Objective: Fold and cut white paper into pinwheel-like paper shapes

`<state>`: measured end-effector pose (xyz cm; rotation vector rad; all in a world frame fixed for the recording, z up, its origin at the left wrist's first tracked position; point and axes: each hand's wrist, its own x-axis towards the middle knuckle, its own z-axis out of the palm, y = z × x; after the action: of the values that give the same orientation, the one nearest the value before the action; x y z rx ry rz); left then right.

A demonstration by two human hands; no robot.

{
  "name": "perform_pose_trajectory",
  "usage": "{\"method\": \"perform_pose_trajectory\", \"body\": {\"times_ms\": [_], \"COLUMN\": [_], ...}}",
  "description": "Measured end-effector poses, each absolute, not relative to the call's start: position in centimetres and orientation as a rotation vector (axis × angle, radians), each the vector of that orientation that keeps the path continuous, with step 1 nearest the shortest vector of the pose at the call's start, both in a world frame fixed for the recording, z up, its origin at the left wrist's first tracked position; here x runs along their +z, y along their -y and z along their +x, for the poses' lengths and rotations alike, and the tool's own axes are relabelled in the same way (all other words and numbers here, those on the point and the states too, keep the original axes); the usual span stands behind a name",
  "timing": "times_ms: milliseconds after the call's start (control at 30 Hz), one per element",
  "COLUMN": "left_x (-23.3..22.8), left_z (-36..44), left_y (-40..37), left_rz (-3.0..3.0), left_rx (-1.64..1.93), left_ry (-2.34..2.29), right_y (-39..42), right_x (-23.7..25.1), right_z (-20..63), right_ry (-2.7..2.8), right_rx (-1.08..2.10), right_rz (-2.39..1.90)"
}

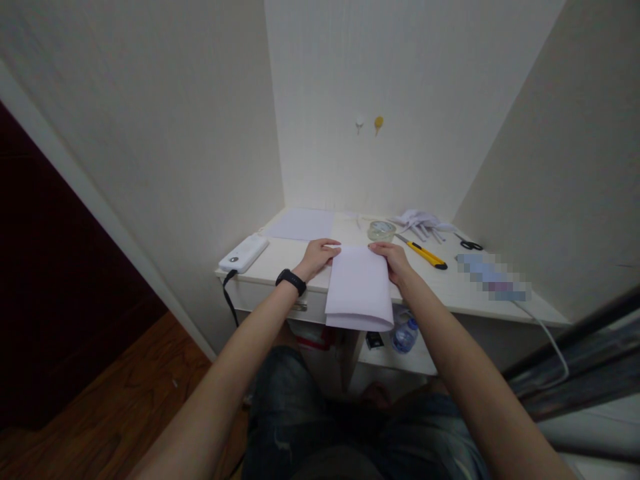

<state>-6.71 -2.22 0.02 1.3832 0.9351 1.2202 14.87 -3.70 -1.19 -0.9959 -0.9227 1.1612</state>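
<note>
Paper [359, 288], a folded white sheet, lay on the front of the tabletop [450, 283] with its near end hanging over the edge. Both hands pinched its far corners: the left hand [317, 257] at the left corner, the right hand [395, 259] at the right. Another flat sheet [300, 223] lay behind them. A tape roll [381, 231], a yellow utility knife [423, 253] and scissors [469, 243] sat to the right, a white power bank [244, 253] at the left.
</note>
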Motion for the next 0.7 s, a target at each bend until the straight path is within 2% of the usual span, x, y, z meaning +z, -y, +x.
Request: {"method": "perform_pose_trajectory", "body": {"times_ms": [700], "left_x": [-0.9], "left_z": [-6.9], "left_y": [1.1], "left_rz": [1.399], "left_rx": [1.320], "left_ry": [-1.025], "right_y": [3.4], "right_x": [-1.6], "right_z": [15.0], "right_ry": [0.875], "right_rx": [1.135], "right_rz": [-1.028]}}
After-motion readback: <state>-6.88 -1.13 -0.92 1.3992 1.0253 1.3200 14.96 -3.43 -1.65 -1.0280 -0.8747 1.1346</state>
